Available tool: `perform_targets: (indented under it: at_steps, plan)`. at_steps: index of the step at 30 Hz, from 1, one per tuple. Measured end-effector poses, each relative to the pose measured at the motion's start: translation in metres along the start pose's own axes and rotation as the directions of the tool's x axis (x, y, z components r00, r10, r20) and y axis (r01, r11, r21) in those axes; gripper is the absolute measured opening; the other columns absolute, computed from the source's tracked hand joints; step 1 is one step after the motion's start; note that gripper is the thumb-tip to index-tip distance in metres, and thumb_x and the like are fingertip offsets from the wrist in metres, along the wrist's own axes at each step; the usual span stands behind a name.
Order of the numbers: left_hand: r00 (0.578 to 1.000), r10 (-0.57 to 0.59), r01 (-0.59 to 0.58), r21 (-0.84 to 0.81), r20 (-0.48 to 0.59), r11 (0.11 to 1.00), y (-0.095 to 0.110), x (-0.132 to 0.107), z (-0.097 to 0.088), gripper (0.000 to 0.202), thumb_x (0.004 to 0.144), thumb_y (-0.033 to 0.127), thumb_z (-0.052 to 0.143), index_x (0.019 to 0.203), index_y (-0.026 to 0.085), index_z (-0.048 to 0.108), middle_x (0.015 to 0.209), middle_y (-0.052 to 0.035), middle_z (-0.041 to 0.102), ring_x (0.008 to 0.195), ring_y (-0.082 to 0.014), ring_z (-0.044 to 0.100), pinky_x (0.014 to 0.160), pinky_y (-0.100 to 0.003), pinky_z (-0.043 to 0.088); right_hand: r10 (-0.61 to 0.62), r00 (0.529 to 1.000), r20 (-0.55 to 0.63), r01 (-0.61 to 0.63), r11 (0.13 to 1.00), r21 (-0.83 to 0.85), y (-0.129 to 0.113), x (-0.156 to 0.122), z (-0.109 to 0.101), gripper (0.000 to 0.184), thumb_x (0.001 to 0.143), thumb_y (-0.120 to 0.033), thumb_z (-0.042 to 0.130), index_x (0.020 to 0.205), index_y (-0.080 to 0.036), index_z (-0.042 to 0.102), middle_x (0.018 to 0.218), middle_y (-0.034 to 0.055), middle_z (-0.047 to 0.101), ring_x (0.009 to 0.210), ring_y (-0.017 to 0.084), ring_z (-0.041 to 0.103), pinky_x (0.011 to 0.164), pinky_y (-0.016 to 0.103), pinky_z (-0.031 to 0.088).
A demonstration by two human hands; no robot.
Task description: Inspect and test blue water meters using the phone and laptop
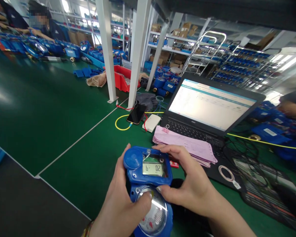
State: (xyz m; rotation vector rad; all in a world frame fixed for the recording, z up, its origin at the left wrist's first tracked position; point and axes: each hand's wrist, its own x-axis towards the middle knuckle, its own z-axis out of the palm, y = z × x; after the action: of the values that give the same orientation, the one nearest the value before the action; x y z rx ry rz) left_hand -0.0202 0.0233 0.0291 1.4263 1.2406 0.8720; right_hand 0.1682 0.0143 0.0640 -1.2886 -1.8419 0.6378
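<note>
A blue water meter is held at the lower middle of the head view. Its upper housing has a small LCD reading "b- 02", and below it a round clear dial shows red pointers. My left hand wraps the meter's left side, thumb lying across the dial glass. My right hand grips the upper housing from the right, fingers along its top edge and thumb at its lower edge. The meter's underside is hidden.
An open laptop stands ahead right, with pink papers over its keyboard. A phone, white box and yellow cable lie ahead. White posts rise from the green table. Co-workers and several blue meters are at both sides.
</note>
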Motion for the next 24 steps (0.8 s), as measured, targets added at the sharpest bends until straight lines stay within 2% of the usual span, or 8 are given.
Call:
perform_targets:
  at_steps: [3, 7, 11, 14, 20, 24]
  plan:
    - [0.998, -0.07, 0.069, -0.006, -0.008, 0.998, 0.008, -0.007, 0.001, 0.096, 0.066, 0.023, 0.064, 0.147, 0.033, 0.013, 0.134, -0.009, 0.052, 0.11, -0.0323, 0.06, 0.092, -0.052, 0.053, 0.009, 1.0, 0.007, -0.009, 1.0, -0.023, -0.003, -0.004, -0.001, 0.059, 0.068, -0.019, 0.066, 0.121, -0.031, 0.042, 0.126, -0.0011, 0.055, 0.115, 0.018, 0.053, 0.095, 0.028, 0.047]
    - [0.993, -0.121, 0.119, -0.087, -0.014, 0.989, 0.017, -0.01, 0.002, 0.103, 0.066, 0.021, 0.067, 0.146, 0.037, 0.005, 0.122, -0.0058, 0.06, 0.102, -0.0281, 0.064, 0.091, -0.049, 0.054, 0.02, 0.999, 0.029, -0.018, 0.998, -0.064, -0.005, -0.005, -0.003, 0.063, 0.067, -0.017, 0.066, 0.123, -0.031, 0.042, 0.126, 0.0, 0.054, 0.116, 0.019, 0.053, 0.094, 0.029, 0.048]
    - [0.991, -0.133, 0.126, -0.17, -0.029, 0.977, 0.021, -0.01, 0.003, 0.103, 0.068, 0.025, 0.069, 0.146, 0.038, 0.002, 0.134, -0.0081, 0.052, 0.112, -0.0293, 0.058, 0.094, -0.047, 0.051, 0.006, 0.999, 0.054, 0.0, 0.994, -0.105, -0.006, -0.003, -0.004, 0.064, 0.067, -0.016, 0.064, 0.125, -0.028, 0.042, 0.126, 0.0029, 0.053, 0.116, 0.022, 0.052, 0.096, 0.034, 0.047]
    - [0.992, -0.13, 0.125, -0.242, -0.005, 0.962, 0.02, -0.011, 0.003, 0.098, 0.069, 0.03, 0.07, 0.144, 0.039, 0.008, 0.14, -0.0059, 0.045, 0.12, -0.028, 0.053, 0.098, -0.042, 0.049, 0.0, 0.998, 0.066, 0.007, 0.993, -0.114, -0.006, -0.003, -0.005, 0.063, 0.068, -0.017, 0.064, 0.126, -0.027, 0.041, 0.127, 0.0032, 0.053, 0.116, 0.021, 0.052, 0.096, 0.034, 0.047]
    - [0.998, -0.066, 0.059, -0.216, -0.025, 0.975, 0.017, -0.011, 0.004, 0.078, 0.076, 0.044, 0.065, 0.141, 0.034, 0.024, 0.131, -0.0067, 0.052, 0.111, -0.0265, 0.057, 0.097, -0.041, 0.047, 0.002, 0.999, 0.051, 0.003, 0.995, -0.098, -0.002, -0.008, -0.005, 0.064, 0.068, -0.016, 0.066, 0.125, -0.029, 0.04, 0.128, 0.0017, 0.052, 0.118, 0.02, 0.051, 0.1, 0.031, 0.045]
    - [0.998, -0.055, 0.05, -0.215, -0.013, 0.975, 0.014, -0.01, 0.003, 0.071, 0.078, 0.049, 0.063, 0.138, 0.033, 0.028, 0.134, -0.0067, 0.05, 0.115, -0.0267, 0.054, 0.095, -0.038, 0.048, 0.019, 0.998, 0.055, -0.016, 0.999, -0.051, 0.0, -0.01, -0.006, 0.065, 0.069, -0.017, 0.068, 0.126, -0.031, 0.04, 0.13, 0.0004, 0.051, 0.12, 0.019, 0.049, 0.102, 0.031, 0.043]
